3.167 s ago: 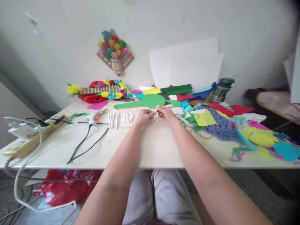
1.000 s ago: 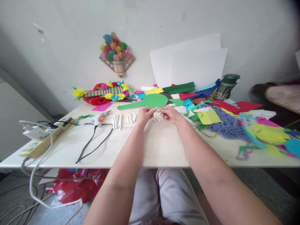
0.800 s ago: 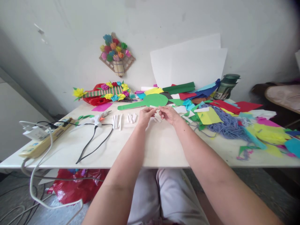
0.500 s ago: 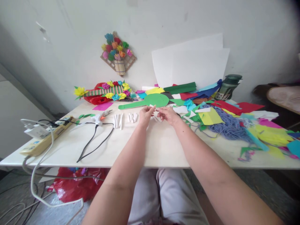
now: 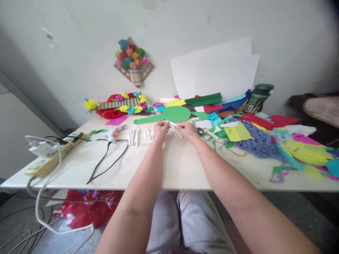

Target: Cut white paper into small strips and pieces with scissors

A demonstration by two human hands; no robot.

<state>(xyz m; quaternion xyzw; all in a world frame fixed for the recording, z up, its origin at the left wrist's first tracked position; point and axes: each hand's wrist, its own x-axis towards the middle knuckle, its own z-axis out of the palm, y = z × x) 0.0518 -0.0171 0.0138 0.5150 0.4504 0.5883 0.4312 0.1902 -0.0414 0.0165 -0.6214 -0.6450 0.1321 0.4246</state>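
My left hand [image 5: 161, 130] and my right hand [image 5: 186, 129] are close together over the middle of the table. Pinched at its two ends between their fingers is a small white paper roll [image 5: 173, 124]. Several more white rolls [image 5: 176, 133] lie just below, between the hands. To the left are a short group of white rolls [image 5: 147, 133] and a longer group of white sticks [image 5: 133, 137]. Scissors [image 5: 200, 131] with dark handles lie beside my right hand. A green paddle-shaped piece [image 5: 176, 113] rests just beyond my fingers.
A glue gun [image 5: 111, 135] with a looped black cord and a power strip [image 5: 54, 157] occupy the left side. Blue yarn [image 5: 255, 139] and coloured paper scraps spread across the right. A flower-decorated piece [image 5: 119, 104] lies at the back; a dark bottle [image 5: 258, 98] stands back right.
My hands have drawn slightly apart, with the left shifting left. More of the white roll shows between them, and the scissors' handles are more visible.
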